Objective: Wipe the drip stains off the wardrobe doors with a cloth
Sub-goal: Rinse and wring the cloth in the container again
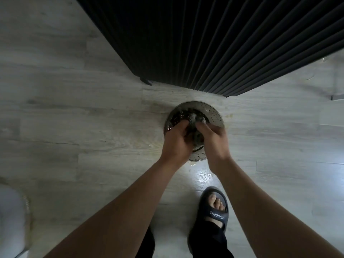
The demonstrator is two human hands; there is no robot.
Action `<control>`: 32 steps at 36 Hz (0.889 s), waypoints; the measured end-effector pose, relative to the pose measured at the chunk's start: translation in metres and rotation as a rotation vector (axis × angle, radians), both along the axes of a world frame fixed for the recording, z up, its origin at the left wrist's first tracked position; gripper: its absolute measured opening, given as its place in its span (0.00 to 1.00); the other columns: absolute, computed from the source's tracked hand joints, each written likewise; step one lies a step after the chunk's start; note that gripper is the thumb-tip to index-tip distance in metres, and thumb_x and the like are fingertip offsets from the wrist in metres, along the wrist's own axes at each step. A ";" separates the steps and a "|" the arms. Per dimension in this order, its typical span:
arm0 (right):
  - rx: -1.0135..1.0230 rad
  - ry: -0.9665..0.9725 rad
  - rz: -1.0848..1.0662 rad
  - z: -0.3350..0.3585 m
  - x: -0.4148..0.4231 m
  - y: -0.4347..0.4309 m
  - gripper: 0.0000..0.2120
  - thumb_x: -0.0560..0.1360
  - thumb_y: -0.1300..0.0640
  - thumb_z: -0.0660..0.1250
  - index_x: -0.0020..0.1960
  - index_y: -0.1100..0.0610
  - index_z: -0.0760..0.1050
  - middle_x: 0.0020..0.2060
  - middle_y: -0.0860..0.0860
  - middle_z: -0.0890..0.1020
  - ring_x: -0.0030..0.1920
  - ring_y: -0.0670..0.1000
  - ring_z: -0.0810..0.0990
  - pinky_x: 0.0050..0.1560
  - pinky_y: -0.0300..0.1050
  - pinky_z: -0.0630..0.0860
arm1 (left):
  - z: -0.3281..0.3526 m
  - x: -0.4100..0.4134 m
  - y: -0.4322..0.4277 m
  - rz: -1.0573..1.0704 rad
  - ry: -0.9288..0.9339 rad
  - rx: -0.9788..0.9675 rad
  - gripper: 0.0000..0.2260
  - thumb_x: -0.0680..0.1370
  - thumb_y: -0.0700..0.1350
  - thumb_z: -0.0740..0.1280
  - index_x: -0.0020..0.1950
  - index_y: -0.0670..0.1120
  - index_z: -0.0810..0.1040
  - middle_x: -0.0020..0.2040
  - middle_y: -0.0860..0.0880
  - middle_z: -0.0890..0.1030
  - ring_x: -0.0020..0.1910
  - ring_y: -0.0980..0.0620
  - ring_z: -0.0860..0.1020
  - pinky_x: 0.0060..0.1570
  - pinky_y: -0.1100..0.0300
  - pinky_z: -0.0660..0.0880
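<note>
Pale wood-grain floor [74, 108] fills most of the view, and the person stands on it looking straight down. Dark, ribbed wardrobe doors [214, 43] rise from it ahead, their bottom edge just beyond a perforated metal bowl [214, 114] set on the floor. The bowl probably sits there so that the cloth can be wetted and wrung within a step of the doors, with water falling into it and not onto the boards. Even so, a shiny wet patch [201, 175] lies on the floor between the bowl and a dark slipper [216, 207] on the right foot. Both bare forearms reach down over the bowl. The left hand [176, 142] and right hand [216, 140] are side by side, with their fingers curled tightly round the grey cloth [198, 120]. It is bunched between them above the bowl, in what looks like a wringing twist, though the dim light hides the exact grip. The cloth is therefore still at the bowl and not yet on the doors, so the wiping seems to be waiting on this step. A blurred white object [11, 220] sits at the lower left edge, too unclear to name.
</note>
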State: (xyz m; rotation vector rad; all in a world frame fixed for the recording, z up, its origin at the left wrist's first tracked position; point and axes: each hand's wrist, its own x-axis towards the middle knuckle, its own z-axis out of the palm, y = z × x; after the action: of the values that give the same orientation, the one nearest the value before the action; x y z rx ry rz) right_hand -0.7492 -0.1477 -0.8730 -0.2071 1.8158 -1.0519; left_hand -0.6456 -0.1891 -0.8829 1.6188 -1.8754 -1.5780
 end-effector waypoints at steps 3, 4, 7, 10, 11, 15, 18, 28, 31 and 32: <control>0.050 0.194 -0.067 -0.009 0.014 -0.004 0.19 0.76 0.46 0.73 0.37 0.57 0.70 0.29 0.46 0.74 0.30 0.42 0.72 0.35 0.44 0.71 | 0.003 -0.003 0.006 0.007 0.064 0.102 0.10 0.81 0.34 0.66 0.61 0.38 0.81 0.54 0.41 0.85 0.53 0.47 0.83 0.57 0.50 0.79; 0.053 0.224 -0.094 -0.012 0.018 -0.005 0.16 0.77 0.47 0.72 0.41 0.55 0.70 0.32 0.44 0.74 0.31 0.39 0.72 0.38 0.44 0.72 | 0.003 -0.003 0.008 0.028 0.098 0.164 0.11 0.81 0.35 0.66 0.62 0.40 0.82 0.54 0.44 0.86 0.54 0.49 0.83 0.58 0.52 0.80; 0.060 0.047 -0.214 -0.016 0.019 -0.013 0.10 0.81 0.48 0.66 0.58 0.52 0.73 0.47 0.45 0.80 0.50 0.41 0.79 0.51 0.43 0.77 | 0.003 -0.001 0.011 0.147 0.197 0.422 0.15 0.80 0.32 0.64 0.60 0.47 0.83 0.52 0.46 0.87 0.53 0.52 0.85 0.57 0.52 0.82; 0.073 -0.155 -0.166 -0.024 0.008 -0.016 0.19 0.82 0.39 0.60 0.55 0.50 0.83 0.53 0.51 0.85 0.58 0.53 0.82 0.60 0.53 0.79 | 0.002 0.005 0.007 0.252 0.265 0.584 0.14 0.81 0.32 0.64 0.54 0.49 0.84 0.53 0.39 0.86 0.53 0.42 0.85 0.58 0.44 0.82; 0.095 -0.209 -0.140 -0.026 0.004 -0.015 0.24 0.81 0.36 0.58 0.51 0.51 0.85 0.53 0.53 0.85 0.58 0.54 0.82 0.61 0.55 0.79 | 0.001 0.007 0.004 0.281 0.274 0.609 0.14 0.81 0.32 0.64 0.54 0.49 0.84 0.53 0.40 0.86 0.54 0.43 0.85 0.58 0.47 0.82; 0.099 -0.362 -0.154 -0.033 -0.014 -0.010 0.24 0.77 0.36 0.66 0.56 0.56 0.84 0.57 0.57 0.85 0.61 0.60 0.81 0.61 0.61 0.80 | -0.002 0.015 -0.006 0.424 0.298 0.646 0.10 0.81 0.33 0.66 0.55 0.45 0.83 0.54 0.41 0.86 0.54 0.44 0.86 0.52 0.54 0.84; 0.062 -0.357 -0.048 -0.034 -0.027 -0.001 0.19 0.76 0.48 0.74 0.59 0.61 0.80 0.56 0.58 0.85 0.59 0.60 0.83 0.58 0.63 0.81 | -0.006 0.018 -0.014 0.530 0.306 0.680 0.09 0.82 0.35 0.67 0.58 0.45 0.82 0.57 0.42 0.85 0.57 0.43 0.84 0.48 0.54 0.84; -0.034 -0.111 0.170 -0.023 -0.020 0.000 0.06 0.69 0.68 0.73 0.39 0.60 0.78 0.34 0.56 0.80 0.37 0.53 0.80 0.36 0.48 0.78 | -0.014 0.009 -0.018 0.128 0.010 0.192 0.08 0.79 0.40 0.70 0.55 0.47 0.87 0.46 0.49 0.87 0.46 0.50 0.85 0.50 0.47 0.83; -0.030 -0.139 0.077 -0.016 -0.007 -0.008 0.14 0.71 0.52 0.73 0.37 0.63 0.78 0.37 0.61 0.81 0.42 0.57 0.82 0.46 0.54 0.79 | -0.012 0.002 -0.010 0.075 0.048 0.169 0.10 0.80 0.38 0.66 0.56 0.42 0.85 0.49 0.44 0.87 0.49 0.45 0.85 0.52 0.49 0.82; -0.009 -0.124 -0.005 -0.014 -0.003 -0.010 0.17 0.74 0.48 0.72 0.36 0.62 0.80 0.36 0.59 0.83 0.42 0.54 0.83 0.47 0.51 0.80 | -0.012 0.001 -0.008 0.049 0.043 0.152 0.10 0.80 0.36 0.65 0.56 0.39 0.84 0.50 0.42 0.86 0.51 0.43 0.84 0.54 0.49 0.81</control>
State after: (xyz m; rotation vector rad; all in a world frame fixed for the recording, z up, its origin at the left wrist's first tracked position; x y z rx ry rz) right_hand -0.7523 -0.1580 -0.8870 -0.1396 1.7012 -1.0534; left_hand -0.6448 -0.1966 -0.8950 1.6623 -1.7188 -1.7582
